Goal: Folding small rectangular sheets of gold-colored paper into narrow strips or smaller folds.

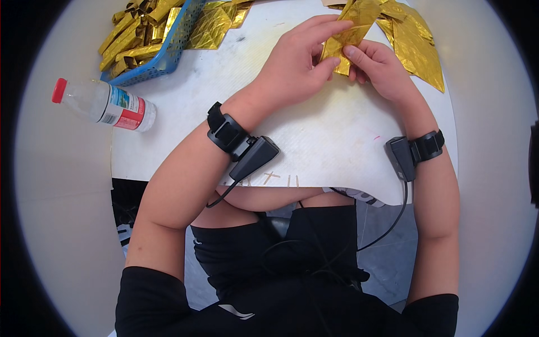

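Both hands meet over the far right part of the white table (337,149), pinching one gold foil paper (362,18) between them. My left hand (303,62) has its thumb at the paper's near end and its fingers laid across the left side. From the right, my right hand (379,67) grips the lower right edge with its thumb on top. The paper looks creased into a narrow shape, slanting away from me. Some right fingertips are hidden beneath it.
At the far left, a blue plastic basket (175,56) holds several folded gold foil pieces (129,39). Gold sheets (210,25) lie beside it, and more gold sheets (418,50) spread at the far right. A red-capped clear bottle (106,105) lies at the left edge.
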A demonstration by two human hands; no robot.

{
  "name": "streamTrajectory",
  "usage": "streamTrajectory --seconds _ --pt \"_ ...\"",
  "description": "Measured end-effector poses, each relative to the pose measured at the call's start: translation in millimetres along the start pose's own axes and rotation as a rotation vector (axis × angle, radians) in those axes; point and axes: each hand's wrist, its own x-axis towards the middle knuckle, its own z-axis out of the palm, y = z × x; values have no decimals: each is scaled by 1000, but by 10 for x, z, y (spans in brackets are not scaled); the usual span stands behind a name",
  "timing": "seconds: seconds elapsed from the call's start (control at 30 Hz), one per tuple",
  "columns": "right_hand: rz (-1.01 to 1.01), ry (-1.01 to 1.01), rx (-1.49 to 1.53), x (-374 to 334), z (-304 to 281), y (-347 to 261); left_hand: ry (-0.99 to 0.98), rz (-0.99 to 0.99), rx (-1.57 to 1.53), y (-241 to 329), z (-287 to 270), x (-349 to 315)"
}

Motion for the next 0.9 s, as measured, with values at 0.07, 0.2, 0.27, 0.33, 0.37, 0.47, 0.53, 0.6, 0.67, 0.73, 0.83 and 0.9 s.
streamTrajectory --seconds 0.07,0.2,0.27,0.33,0.37,0.47,0.53,0.6,0.67,0.73,0.83,0.9 --pt "4 -30 43 -3 -20 -20 4 15 1 -20 -8 7" --pt "-2 -72 11 -22 5 -35 -3 10 -3 -11 -19 8" --pt "11 -85 -10 -8 -21 -3 -18 -9 -1 -2 -20 1" --pt "23 -96 -33 -6 -36 2 -33 -27 2 4 -21 5" --pt "18 -89 -15 -10 -25 -18 -30 -27 -5 5 -26 4" --pt "-2 -80 26 -46 31 -76 -12 -28 -13 -8 -28 -10" --pt "-17 -78 48 -47 34 -80 4 -29 -16 -12 -30 -11" --pt "14 -117 -24 -40 -8 -67 -10 -35 -48 11 -28 4" --pt "22 -132 -10 -43 -26 -55 -9 -19 -31 -16 -14 5" --pt "28 -147 3 -45 -18 -77 -7 -1 -13 -40 -19 16" --pt "-17 -148 79 -81 26 -124 22 13 1 -27 -18 16" --pt "25 -164 107 -62 31 -92 56 -4 -46 -35 -7 10"
